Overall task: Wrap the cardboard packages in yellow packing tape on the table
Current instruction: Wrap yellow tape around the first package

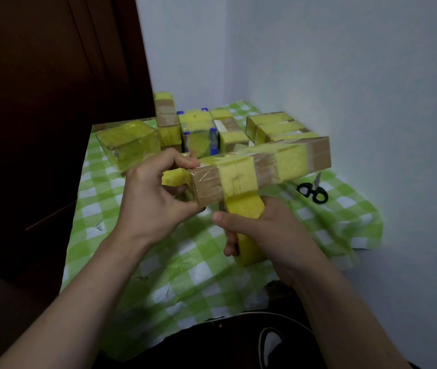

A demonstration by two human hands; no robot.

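Both forearms bare and outstretched, left hand (pixel 153 194) curled in a grip, right hand (pixel 270 231) curled lower.

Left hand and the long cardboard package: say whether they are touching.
Touching. Head view: the left hand grips the package end, thumb on top.

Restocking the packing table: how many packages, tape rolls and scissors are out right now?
Packages: at least 6, 1 held, the others overlapping at the back
Tape rolls: 1
Scissors: 1
Total: at least 8
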